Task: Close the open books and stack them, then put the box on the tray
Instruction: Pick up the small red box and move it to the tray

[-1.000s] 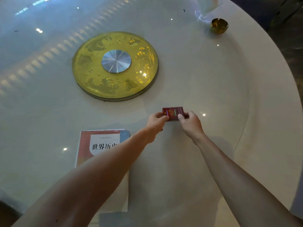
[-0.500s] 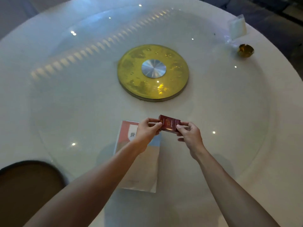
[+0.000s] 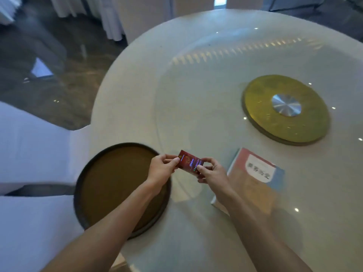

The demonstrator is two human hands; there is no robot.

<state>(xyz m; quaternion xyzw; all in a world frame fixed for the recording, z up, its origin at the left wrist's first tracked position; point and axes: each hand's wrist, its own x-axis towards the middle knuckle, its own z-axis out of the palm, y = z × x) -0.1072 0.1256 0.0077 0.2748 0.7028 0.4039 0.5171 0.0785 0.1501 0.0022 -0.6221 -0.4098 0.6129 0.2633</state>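
A small dark red box (image 3: pixel 189 161) is held in the air between both my hands, just right of the tray's far edge. My left hand (image 3: pixel 161 169) pinches its left end and my right hand (image 3: pixel 211 171) grips its right end. The round dark brown tray (image 3: pixel 110 185) lies on the table at the near left, partly under my left forearm. A closed book with a red, white and blue cover (image 3: pixel 253 177) lies flat to the right of my right hand; whether another book lies beneath it I cannot tell.
The round white table (image 3: pixel 196 85) carries a glass turntable with a yellow disc and silver hub (image 3: pixel 285 107) at the right. White chair covers (image 3: pixel 35 154) stand at the left, close to the tray. Dark floor lies beyond the table's left edge.
Both hands have lifted the red box off the table and carried it left, past the book toward the tray. The view has swung left, bringing the tray fully into sight.
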